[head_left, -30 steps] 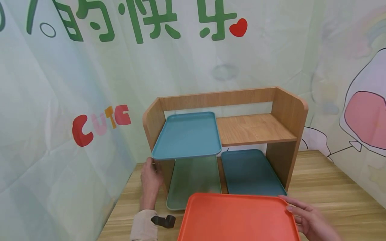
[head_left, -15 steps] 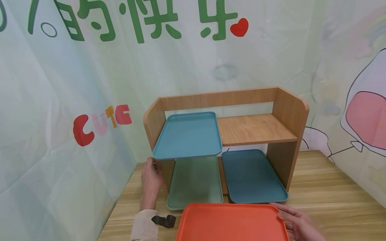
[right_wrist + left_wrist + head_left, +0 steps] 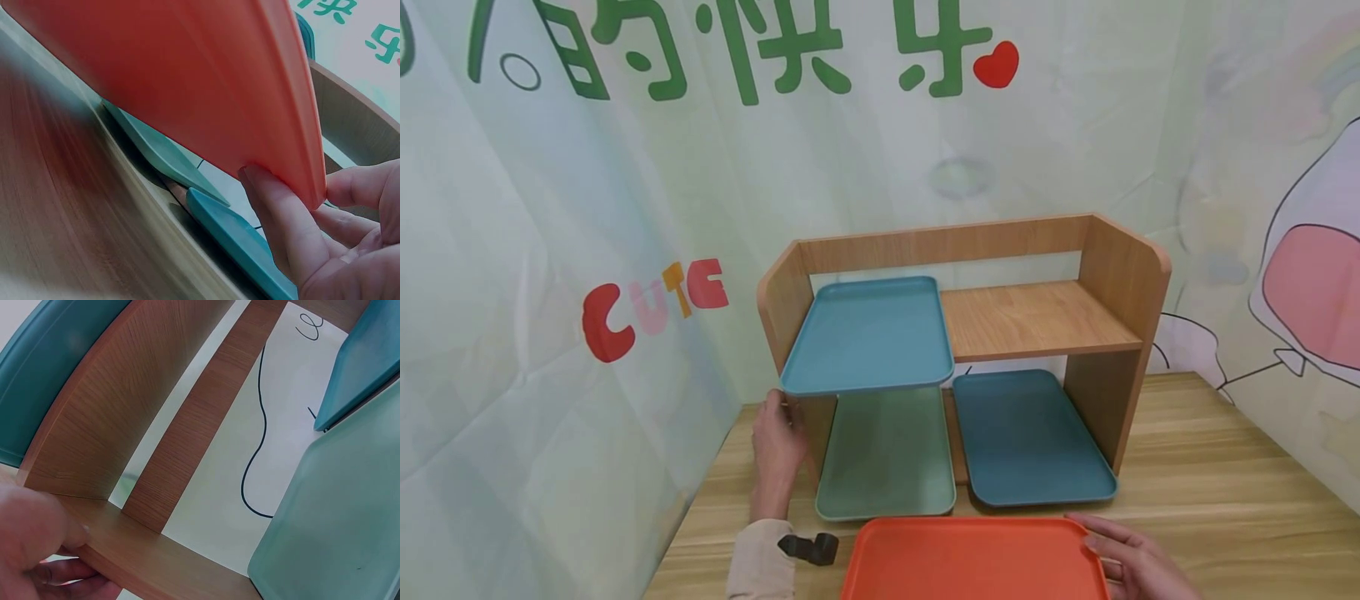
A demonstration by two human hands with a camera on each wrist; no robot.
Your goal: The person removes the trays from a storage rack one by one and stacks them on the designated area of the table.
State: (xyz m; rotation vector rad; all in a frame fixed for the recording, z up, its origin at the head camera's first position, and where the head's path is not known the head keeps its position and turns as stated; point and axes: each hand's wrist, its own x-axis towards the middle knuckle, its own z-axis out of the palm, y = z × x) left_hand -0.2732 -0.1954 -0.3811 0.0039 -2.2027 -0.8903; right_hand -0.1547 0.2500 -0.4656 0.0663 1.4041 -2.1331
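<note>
My right hand (image 3: 1138, 557) pinches the right edge of an orange-red tray (image 3: 977, 560), which is in front of the shelf at the bottom of the head view. From below, the right wrist view has the thumb and fingers (image 3: 281, 215) on either side of the tray's corner. On the left, my left hand (image 3: 777, 446) grips the front edge of the wooden shelf's side panel (image 3: 150, 556), thumb inside and fingers outside. A light blue tray (image 3: 872, 333) lies on the upper board, a green tray (image 3: 887, 458) and a dark teal tray (image 3: 1033, 442) below.
The wooden shelf (image 3: 1037, 321) stands on a wood-grain table (image 3: 1217, 467) close to a printed curtain (image 3: 1060, 125). Both lower trays stick out past the shelf's front. A centre strip (image 3: 955, 433) shows between them.
The orange-red tray and my right hand have moved back toward me and slightly left, uncovering the front edges of the green and dark teal trays. My left hand stays on the side panel.
</note>
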